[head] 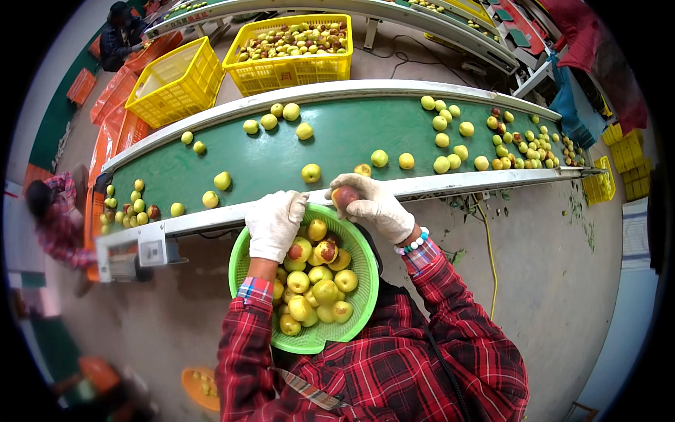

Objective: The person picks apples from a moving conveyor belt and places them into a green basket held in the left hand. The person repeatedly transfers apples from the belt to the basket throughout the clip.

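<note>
A bright green plastic basket point(369, 285) rests against my body, beside the near rail of a conveyor. It holds many yellow-green jujubes point(299, 281), some with brown patches. My left hand point(276, 224), in a white knit glove, is closed at the basket's far rim; its fingertips are hidden. In the fingers of my gloved right hand point(381, 205) is a mostly reddish-brown jujube point(345, 197), above the rail near the basket's far right edge. Beyond both hands, more jujubes lie scattered on the green conveyor belt point(353, 137), crowding together towards its right end.
The white metal rail point(453, 184) runs close before me. Behind the belt stand a fruit-filled yellow crate point(290, 69) and another yellow crate point(182, 89). A person point(60, 216) is by the belt's left end. A yellow cable point(490, 258) crosses the floor at right.
</note>
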Tool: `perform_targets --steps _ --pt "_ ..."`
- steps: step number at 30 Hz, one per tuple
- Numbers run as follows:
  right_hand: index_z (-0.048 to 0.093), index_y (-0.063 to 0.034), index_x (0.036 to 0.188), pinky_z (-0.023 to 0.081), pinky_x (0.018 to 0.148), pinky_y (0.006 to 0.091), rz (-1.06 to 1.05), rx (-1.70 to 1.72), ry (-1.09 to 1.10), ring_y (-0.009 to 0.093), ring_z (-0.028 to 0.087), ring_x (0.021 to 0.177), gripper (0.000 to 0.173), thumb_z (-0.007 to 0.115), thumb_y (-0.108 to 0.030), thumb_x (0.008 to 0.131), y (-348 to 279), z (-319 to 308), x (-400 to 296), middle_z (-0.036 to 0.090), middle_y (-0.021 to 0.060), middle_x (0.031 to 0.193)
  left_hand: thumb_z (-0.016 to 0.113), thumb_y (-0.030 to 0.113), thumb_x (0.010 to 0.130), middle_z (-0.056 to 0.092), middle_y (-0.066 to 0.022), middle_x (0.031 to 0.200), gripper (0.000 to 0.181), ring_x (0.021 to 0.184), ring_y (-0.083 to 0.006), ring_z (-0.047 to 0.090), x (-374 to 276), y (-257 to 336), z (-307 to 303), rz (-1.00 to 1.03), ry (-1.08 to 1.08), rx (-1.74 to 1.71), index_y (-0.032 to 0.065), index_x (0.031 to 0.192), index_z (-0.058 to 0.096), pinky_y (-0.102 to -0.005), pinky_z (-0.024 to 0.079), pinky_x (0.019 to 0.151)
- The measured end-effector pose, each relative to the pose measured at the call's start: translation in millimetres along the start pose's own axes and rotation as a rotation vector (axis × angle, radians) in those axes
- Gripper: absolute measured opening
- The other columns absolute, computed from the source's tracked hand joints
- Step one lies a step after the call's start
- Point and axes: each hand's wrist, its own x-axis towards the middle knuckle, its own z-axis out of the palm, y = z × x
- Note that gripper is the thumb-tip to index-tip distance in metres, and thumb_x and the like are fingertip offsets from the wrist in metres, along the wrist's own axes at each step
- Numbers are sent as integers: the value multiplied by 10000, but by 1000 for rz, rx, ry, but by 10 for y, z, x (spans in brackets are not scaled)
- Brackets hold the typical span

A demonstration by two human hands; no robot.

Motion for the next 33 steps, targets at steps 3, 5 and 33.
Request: perform_targets --steps 3,5,33 --pt "607 -40 1320 546 727 210 -11 117 -15 94 678 870 518 767 -261 880 10 -67 -38 680 71 1200 588 391 1002 690 -46 796 266 779 -294 682 13 46 28 -11 -34 8 196 896 735 -450 536 695" --pt "610 -48 1301 530 690 198 -47 120 -5 92 679 844 485 752 -275 897 17 -104 -60 680 70 1191 557 349 1005 727 -42 878 251 843 -294 698 31 104 21 -44 -117 40 216 982 770 -439 551 742" --pt "643 -77 1136 449 550 202 -89 124 221 82 623 671 182 647 -94 955 138 -578 -107 664 15 954 558 353 1021 732 -71 899 274 868 -320 695 117 418 241 -48 -78 -21 168 964 752 -452 538 764"
